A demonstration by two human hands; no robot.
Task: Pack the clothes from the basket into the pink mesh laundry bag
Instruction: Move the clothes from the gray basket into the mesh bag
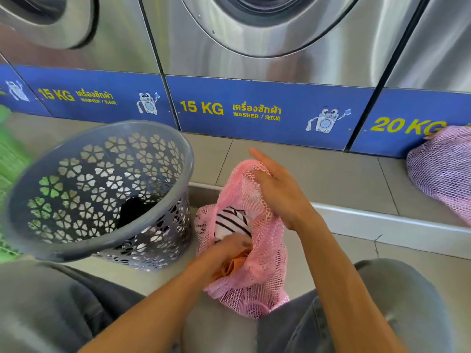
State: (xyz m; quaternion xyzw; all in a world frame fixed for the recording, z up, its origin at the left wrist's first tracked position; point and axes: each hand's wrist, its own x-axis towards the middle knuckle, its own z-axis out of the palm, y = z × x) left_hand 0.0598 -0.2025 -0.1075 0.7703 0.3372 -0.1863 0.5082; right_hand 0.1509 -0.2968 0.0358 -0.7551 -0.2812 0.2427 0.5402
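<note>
A green mat (10, 159) lies at the far left on the floor. Beside it a grey basket (76, 247) tilts toward the person, with a dark garment (135, 208) at its bottom. The left hand (224, 248) reaches into the pink mesh laundry bag (257, 281), closed on a striped black-and-white cloth (230, 221) with orange fabric (233, 267) beneath. The right hand (277, 189) grips the bag's upper rim, holding its mouth up. Farther right, a second pink mesh bag (443, 171) leans against the blue washer panel (254, 123).
</note>
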